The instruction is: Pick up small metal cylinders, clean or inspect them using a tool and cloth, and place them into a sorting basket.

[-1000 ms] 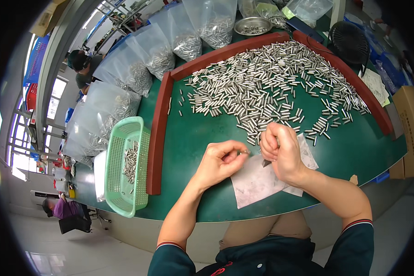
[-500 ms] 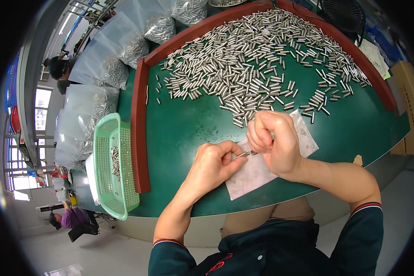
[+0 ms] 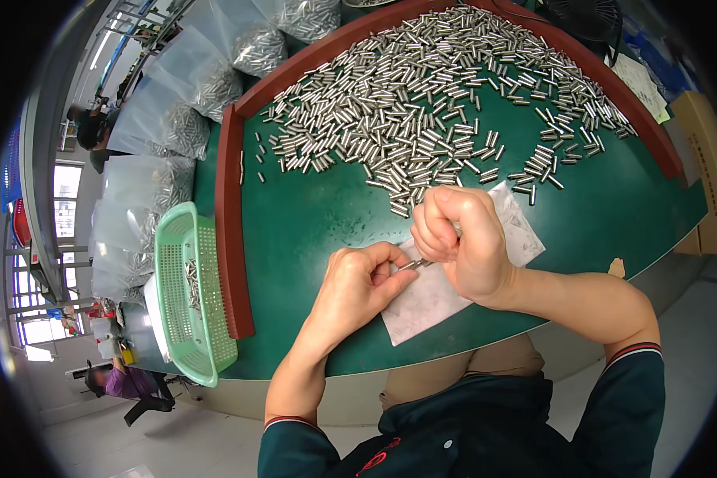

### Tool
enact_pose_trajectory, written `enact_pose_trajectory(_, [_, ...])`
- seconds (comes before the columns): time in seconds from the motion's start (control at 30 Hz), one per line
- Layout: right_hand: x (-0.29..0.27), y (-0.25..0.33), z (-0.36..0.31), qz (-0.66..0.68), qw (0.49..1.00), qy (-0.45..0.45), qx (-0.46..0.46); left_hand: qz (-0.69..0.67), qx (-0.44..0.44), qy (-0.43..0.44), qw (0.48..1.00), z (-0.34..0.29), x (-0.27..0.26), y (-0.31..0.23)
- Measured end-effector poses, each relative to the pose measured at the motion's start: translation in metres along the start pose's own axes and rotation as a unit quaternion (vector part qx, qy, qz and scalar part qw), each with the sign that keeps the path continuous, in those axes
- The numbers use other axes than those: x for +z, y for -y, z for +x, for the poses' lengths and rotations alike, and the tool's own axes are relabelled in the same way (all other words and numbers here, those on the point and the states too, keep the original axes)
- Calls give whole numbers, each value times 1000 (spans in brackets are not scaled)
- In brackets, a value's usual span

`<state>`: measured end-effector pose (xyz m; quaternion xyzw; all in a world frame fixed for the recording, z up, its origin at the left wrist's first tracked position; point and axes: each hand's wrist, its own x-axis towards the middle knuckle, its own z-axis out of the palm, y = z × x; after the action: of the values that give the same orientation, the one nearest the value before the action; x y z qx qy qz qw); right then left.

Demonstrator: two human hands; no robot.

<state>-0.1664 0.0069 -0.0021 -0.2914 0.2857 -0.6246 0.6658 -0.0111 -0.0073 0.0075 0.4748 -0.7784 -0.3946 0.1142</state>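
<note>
My left hand pinches a small shiny metal pin between thumb and forefinger, just over a stained white cloth. Close against it, my right hand is curled into a fist. A small dark tip shows below its fingers and meets the end of the pin; the rest of what it grips is hidden. Beyond the hands spreads a large heap of similar metal pins on the green tabletop.
A dark red rail borders the work area. Left of it stands a pale green basket with some pins inside. Clear bags of pins line the far left. A fan and a cardboard box are at right.
The dark tip under my right hand has come up to the pin, closing the small gap between them. The whole view has shifted slightly; my left hand keeps its pinch.
</note>
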Motion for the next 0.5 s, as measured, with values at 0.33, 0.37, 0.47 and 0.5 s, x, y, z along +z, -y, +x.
enact_pose_trajectory(0.33, [-1,-4,-1,-21,1000,2,-13,7,2,-7,1000,0,1,-1])
enact_pose_trajectory(0.37, [-1,-4,-2,-21,1000,1,-14,6,2,-6,1000,0,1,-1])
enact_pose_trajectory(0.47, [0,-4,-2,-49,998,12,-25,7,-3,-3,1000,1,0,-2])
enact_pose_trajectory(0.5, [0,-2,-1,-43,999,11,-29,5,-4,-4,1000,1,0,-2])
